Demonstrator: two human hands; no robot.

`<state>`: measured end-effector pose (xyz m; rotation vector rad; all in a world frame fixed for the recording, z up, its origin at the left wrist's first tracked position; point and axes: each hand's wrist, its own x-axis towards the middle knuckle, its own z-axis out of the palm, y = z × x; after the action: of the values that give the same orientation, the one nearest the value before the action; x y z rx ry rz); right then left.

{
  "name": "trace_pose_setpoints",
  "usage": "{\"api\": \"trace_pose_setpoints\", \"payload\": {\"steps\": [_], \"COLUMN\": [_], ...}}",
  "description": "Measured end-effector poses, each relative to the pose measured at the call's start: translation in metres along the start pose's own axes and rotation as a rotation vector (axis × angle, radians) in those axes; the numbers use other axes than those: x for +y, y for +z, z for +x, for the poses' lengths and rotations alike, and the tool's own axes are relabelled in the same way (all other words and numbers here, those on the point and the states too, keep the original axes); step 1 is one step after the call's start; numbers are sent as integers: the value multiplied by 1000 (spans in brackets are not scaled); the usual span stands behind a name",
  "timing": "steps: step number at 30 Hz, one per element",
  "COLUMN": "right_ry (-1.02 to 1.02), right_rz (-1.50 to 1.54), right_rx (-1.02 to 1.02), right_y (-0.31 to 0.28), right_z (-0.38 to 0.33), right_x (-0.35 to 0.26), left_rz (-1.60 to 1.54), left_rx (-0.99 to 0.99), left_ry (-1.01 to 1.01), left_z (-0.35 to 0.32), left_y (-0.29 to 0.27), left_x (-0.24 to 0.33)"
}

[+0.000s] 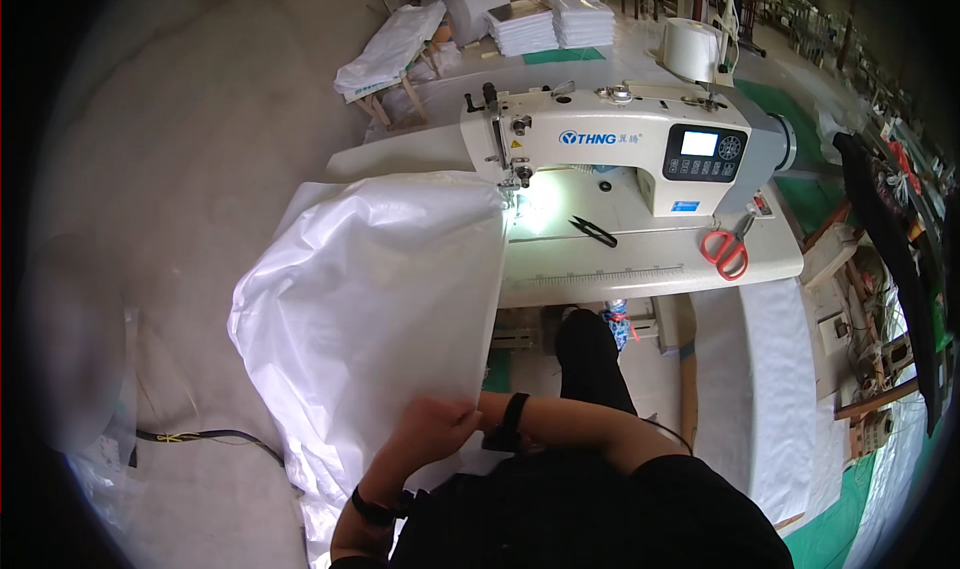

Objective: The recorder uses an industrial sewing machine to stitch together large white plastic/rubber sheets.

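Observation:
A large white plastic sheet (370, 299) hangs from the sewing machine's (610, 134) needle area down to my lap, crumpled along its left side. At its lower right edge, my left hand (428, 437) is closed in a pinch on the sheet. My right hand (488, 412) comes in from the right and meets the left hand at that same edge. Its fingers are hidden by the sheet and the left hand. The sheet's upper right corner lies by the lit presser foot (517, 182).
Black thread snips (594, 232) and red-handled scissors (726, 253) lie on the machine table (590, 277). A thread cone (690, 49) stands behind the machine. Folded white stacks (520, 29) and a large white roll (466, 7) are farther back. A black cable (215, 435) crosses the floor at left.

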<state>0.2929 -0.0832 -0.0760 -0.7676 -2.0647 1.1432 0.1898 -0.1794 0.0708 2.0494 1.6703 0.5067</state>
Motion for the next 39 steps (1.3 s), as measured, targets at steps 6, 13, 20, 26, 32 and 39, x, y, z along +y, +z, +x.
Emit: {"api": "trace_pose_setpoints", "payload": {"steps": [6,13,20,26,32,39], "right_ry": [137,380,263,324,347,386], "right_rz": [11,-706,-1128,-962,-904,-820], "right_rx": [-104,249,66,115,105,95], "right_y": [-30,-119,-96,-87,-96,-105], "right_z": [13,106,111,73,69,71], "right_x": [29,-1,-5,-28,-26,-21], "left_rz": [-134,-193,-153,-215,-313,-570], "left_rx": [-36,-21,61,79,125,27], "left_ry": [-26,81,17,-83,-91,-206], "left_z": [-5,4,11,40,69,102], "left_y": [30,39,45,44,60,68], "left_x": [-16,4,-3,-15,-19,-35]}}
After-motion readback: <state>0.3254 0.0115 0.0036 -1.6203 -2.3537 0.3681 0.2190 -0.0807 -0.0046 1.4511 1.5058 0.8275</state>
